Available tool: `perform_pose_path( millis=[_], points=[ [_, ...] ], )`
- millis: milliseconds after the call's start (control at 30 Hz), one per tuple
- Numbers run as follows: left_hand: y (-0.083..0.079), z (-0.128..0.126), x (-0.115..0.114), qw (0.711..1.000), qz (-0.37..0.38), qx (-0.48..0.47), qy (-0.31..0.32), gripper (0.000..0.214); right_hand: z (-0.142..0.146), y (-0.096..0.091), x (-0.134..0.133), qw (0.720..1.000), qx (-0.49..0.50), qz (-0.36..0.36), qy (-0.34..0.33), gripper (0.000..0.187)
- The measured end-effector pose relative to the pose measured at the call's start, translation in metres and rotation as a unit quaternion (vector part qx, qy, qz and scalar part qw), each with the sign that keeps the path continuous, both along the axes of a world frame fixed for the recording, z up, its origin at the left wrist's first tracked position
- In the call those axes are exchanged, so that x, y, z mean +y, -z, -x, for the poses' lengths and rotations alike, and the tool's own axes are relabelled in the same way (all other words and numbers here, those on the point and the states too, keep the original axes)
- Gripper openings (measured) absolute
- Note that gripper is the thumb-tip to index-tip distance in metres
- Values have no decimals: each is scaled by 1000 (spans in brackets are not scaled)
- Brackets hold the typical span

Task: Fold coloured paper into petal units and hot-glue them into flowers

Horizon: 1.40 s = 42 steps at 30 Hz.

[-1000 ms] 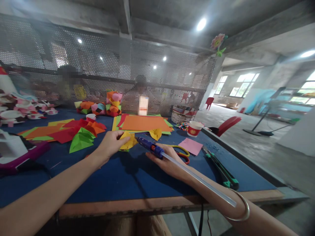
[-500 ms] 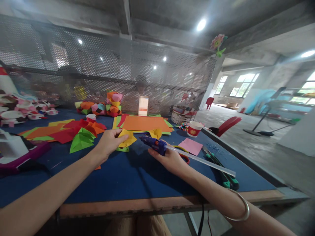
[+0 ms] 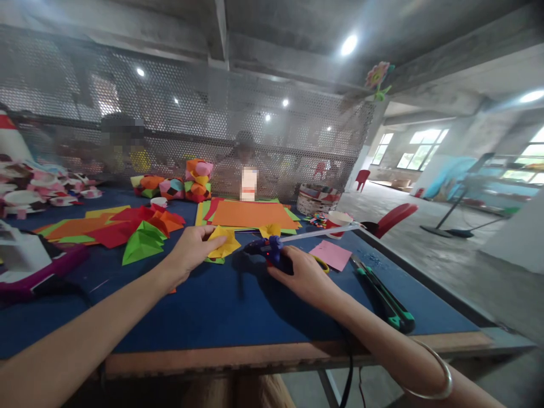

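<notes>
My left hand (image 3: 190,249) pinches a folded yellow paper piece (image 3: 224,242) on the blue table (image 3: 204,306), with a green piece under it. My right hand (image 3: 304,275) grips a blue glue gun (image 3: 267,249). Its nozzle points left toward the yellow paper. A clear glue stick (image 3: 318,232) juts from the gun's back toward the right. Yellow-handled scissors (image 3: 319,263) lie partly hidden behind my right hand.
Coloured paper sheets (image 3: 250,214), folded green paper (image 3: 142,242) and paper balls (image 3: 196,180) lie further back. A pink paper square (image 3: 331,254), a paper cup (image 3: 336,221), a basket (image 3: 317,198) and a green-tipped cutter (image 3: 385,297) are to the right. A perforated metal screen (image 3: 191,130) stands behind.
My right hand turned the glue gun so the glue stick swung from pointing back along my forearm to pointing right and away. The gun dropped nearer the table. My left hand kept the yellow paper.
</notes>
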State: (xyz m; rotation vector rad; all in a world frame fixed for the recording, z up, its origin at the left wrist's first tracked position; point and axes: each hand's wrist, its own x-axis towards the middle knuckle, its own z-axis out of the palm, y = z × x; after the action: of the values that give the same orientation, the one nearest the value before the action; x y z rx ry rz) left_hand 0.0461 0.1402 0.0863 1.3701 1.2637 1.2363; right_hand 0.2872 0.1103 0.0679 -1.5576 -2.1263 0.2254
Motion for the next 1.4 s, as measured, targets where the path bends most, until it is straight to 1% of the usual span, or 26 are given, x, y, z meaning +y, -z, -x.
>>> perform_pose_path(
  millis=[100, 267, 467, 533, 600, 700, 767, 833, 900, 967, 1033, 1100, 1200, 1400],
  points=[
    [0, 0, 0, 1000, -2, 3, -3, 46, -4, 0, -6, 1000, -9, -12, 9, 20],
    [-2, 0, -2, 1000, -7, 7, 9, 44, -8, 2, -15, 999, -33, -16, 16, 23],
    [-2, 0, -2, 1000, -12, 20, 8, 46, -11, 2, -15, 999, -12, -32, 3, 21],
    [-2, 1, -2, 1000, -9, 12, 12, 46, -12, 2, -17, 999, -17, -42, 14, 18],
    [-3, 1, -2, 1000, -4, -2, 14, 46, -12, 2, -23, 996, -35, -68, 39, 17],
    [-3, 1, -3, 1000, -2, -4, 24, 45, -11, 1, -35, 986, -61, -135, 79, 17],
    [-3, 0, -4, 999, -6, 7, 33, 45, -7, 0, -42, 982, -71, -154, 86, 16],
    [-2, 0, -4, 999, -7, 11, 34, 45, -3, 0, -44, 985, -81, -137, 69, 21],
    [-2, 1, -3, 1000, -6, 3, 27, 44, 2, 1, -43, 990, -98, -102, 26, 24],
    [-3, 1, -2, 1000, -6, -13, 19, 43, 6, 3, -41, 989, -127, -77, -26, 20],
    [-4, 2, -2, 999, -7, -28, 14, 40, 9, 4, -40, 984, -157, -65, -60, 14],
    [-5, 3, -2, 999, -10, -31, 7, 36, 11, 4, -40, 982, -169, -58, -65, 12],
    [-4, 3, -2, 999, -11, -33, 7, 34, 9, 3, -40, 984, -162, -46, -60, 14],
    [-3, 4, -2, 999, -4, -34, 12, 35, -14, 2, -30, 989, -139, -35, -23, 16]
  ],
)
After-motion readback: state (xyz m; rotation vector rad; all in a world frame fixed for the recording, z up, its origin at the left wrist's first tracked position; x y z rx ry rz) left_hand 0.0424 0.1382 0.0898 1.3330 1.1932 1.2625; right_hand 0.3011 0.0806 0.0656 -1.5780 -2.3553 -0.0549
